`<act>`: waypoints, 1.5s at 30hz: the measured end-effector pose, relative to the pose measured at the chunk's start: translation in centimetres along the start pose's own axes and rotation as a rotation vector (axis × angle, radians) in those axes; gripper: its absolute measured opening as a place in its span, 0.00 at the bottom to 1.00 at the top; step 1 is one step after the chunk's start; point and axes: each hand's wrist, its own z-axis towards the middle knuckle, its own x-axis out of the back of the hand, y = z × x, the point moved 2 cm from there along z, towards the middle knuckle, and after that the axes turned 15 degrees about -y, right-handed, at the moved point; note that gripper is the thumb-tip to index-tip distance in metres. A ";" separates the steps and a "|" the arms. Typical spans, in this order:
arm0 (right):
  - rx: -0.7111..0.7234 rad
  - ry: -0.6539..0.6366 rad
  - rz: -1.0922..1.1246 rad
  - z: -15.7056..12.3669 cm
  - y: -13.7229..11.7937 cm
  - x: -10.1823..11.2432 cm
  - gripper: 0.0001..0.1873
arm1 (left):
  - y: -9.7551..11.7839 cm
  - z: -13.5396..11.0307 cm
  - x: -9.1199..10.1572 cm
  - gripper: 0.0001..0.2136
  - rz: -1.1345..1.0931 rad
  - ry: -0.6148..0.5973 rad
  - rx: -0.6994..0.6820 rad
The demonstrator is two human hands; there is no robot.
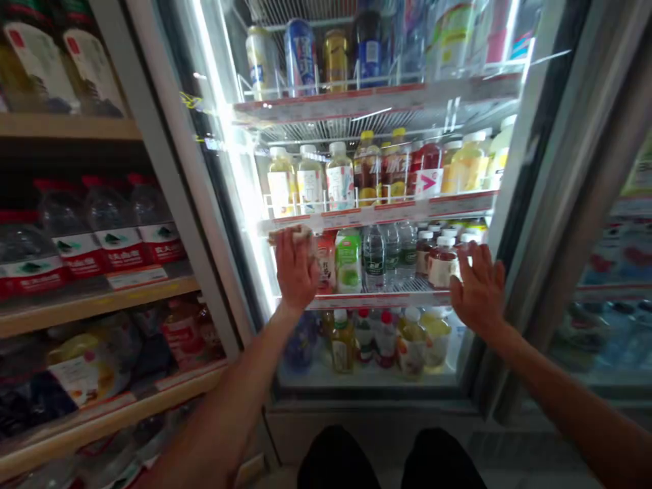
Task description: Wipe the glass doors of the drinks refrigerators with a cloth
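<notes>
My left hand [296, 268] is raised in front of the left end of the fridge's third shelf [377, 299], its fingers curled round a pale, blurred thing [290, 235] that I cannot name. Just right of it stand a red-labelled bottle [326, 263] and a green-labelled bottle [348, 261]. My right hand [477, 291] is open with fingers spread at the right end of the same shelf, beside brown bottles with white caps [441, 261]. Whether either hand touches glass or a shelf I cannot tell.
The lit drinks fridge holds cans [300, 54] on top, juice and tea bottles [367, 170] below, and more bottles at the bottom [377, 339]. Its frame [555, 204] slants on the right. Wooden shelves [102, 299] with water bottles and packets stand on the left. My knees [387, 462] are below.
</notes>
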 end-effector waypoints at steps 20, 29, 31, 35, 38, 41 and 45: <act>0.007 -0.071 0.027 -0.2 1.1 0.5 0.35 | 7.7 6.9 -2.3 0.28 -0.005 -0.183 -0.343; -0.038 -0.095 0.041 -0.2 3.4 1.1 0.35 | 11.8 8.5 -3.7 0.27 0.019 -0.239 -0.604; -0.086 -0.073 0.033 -0.4 4.3 1.4 0.35 | 12.2 9.6 -3.8 0.29 -0.020 -0.185 -0.406; -0.014 -0.085 0.015 -1.5 5.3 1.5 0.35 | 14.4 9.2 -4.7 0.25 0.016 -0.327 -0.751; -0.011 -0.033 0.021 -2.0 5.9 1.7 0.34 | 15.4 9.7 -5.1 0.24 0.055 -0.370 -0.913; -0.062 0.008 0.023 -2.0 6.5 2.1 0.33 | 16.1 11.9 -4.9 0.27 0.051 -0.215 -0.554; -0.059 -0.001 0.001 -2.1 6.7 2.4 0.34 | 18.8 11.8 -5.9 0.24 0.055 -0.296 -0.736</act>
